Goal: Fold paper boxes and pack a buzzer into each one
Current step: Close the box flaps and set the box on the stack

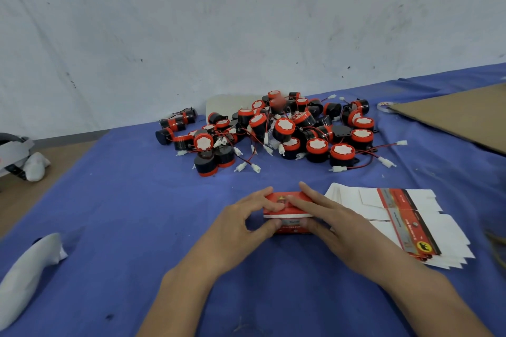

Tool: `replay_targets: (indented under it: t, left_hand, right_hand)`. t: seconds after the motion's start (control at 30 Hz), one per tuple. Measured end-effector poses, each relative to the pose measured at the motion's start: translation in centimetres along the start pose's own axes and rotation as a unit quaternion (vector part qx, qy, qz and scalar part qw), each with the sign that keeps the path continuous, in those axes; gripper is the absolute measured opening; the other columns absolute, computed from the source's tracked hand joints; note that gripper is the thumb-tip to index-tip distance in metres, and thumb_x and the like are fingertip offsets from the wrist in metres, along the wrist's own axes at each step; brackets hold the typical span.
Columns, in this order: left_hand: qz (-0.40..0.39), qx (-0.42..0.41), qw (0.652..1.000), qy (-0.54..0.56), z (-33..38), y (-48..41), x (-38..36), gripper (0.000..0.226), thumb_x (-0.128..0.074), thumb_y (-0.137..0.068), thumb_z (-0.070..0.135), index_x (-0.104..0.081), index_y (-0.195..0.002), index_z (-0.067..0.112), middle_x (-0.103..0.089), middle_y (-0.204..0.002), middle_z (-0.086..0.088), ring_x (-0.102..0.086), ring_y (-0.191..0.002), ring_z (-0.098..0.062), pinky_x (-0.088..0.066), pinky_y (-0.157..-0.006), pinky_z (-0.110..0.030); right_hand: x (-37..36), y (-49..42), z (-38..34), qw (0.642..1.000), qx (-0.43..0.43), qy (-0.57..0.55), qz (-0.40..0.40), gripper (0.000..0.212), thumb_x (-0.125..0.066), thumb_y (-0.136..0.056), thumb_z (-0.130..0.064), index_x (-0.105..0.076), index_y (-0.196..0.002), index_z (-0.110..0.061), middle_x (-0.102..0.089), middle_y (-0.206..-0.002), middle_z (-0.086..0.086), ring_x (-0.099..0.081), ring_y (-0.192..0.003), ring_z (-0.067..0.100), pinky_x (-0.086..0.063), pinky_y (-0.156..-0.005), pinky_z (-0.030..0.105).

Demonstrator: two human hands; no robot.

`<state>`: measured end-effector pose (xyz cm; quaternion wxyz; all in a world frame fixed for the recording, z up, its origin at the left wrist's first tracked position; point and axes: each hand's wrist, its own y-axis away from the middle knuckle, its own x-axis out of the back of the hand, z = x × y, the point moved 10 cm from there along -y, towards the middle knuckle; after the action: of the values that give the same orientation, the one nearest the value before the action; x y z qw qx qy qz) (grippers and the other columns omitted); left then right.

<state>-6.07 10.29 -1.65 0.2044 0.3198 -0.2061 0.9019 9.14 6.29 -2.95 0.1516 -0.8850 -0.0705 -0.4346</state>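
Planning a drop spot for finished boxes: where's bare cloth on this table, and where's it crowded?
Biggest free patch: blue cloth left of the left hand, bordered by the white bag and the buzzer pile. A narrow strip runs between the pile and the held paper box. Crowded: right of the right hand, flat box stack and cardboard sheet.

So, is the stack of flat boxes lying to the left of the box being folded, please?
No, the stack of flat boxes lies just to the right of the red box.
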Motion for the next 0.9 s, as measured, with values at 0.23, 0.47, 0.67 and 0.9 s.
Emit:
replay_targets:
  t: [0.23,0.47,0.67,0.9]
  left_hand:
    - [0.002,-0.001,1.000,0.026,-0.1,0.0,0.0,0.024,-0.068,-0.088,0.043,-0.066,-0.103,0.062,-0.042,-0.140,0.042,-0.039,-0.130,0.016,-0.045,-0.108,-0.030]
    - [0.042,-0.003,0.998,0.053,0.2,0.2,0.3,0.024,-0.064,-0.079,0.053,-0.069,-0.101,0.061,-0.045,-0.133,0.047,-0.040,-0.124,0.023,-0.045,-0.093,-0.010]
    - [0.082,0.019,0.980,0.178,1.9,-0.3,0.4,0.013,-0.065,-0.092,0.038,-0.073,-0.098,0.046,-0.071,-0.105,0.019,-0.066,-0.101,0.001,-0.052,-0.076,-0.014]
    - [0.098,0.053,0.947,0.300,4.1,-1.2,0.0,0.014,-0.068,-0.088,0.048,-0.074,-0.096,0.037,-0.074,-0.094,0.012,-0.071,-0.089,-0.003,-0.053,-0.074,-0.013]
  right_hand:
    - [-0.1,0.6,-0.6,0.995,-0.004,0.094,-0.016,0.047,-0.035,-0.105,-0.044,-0.016,-0.145,-0.062,0.013,-0.156,-0.036,-0.032,-0.144,0.004,-0.046,-0.103,0.032]
    - [0.7,0.4,-0.2,0.998,-0.009,0.019,0.052,0.039,-0.046,-0.104,-0.035,-0.044,-0.134,-0.059,-0.014,-0.156,-0.033,-0.035,-0.140,0.000,-0.041,-0.107,0.023]
    - [3.4,0.5,0.3,0.947,-0.042,-0.261,0.182,0.021,-0.052,-0.090,-0.047,-0.071,-0.099,-0.050,-0.066,-0.105,-0.025,-0.061,-0.101,-0.004,-0.046,-0.077,0.008]
    - [6.1,0.8,0.0,0.854,-0.070,-0.432,0.281,0.016,-0.061,-0.097,-0.033,-0.075,-0.089,-0.034,-0.074,-0.083,-0.012,-0.068,-0.075,0.000,-0.051,-0.062,0.012]
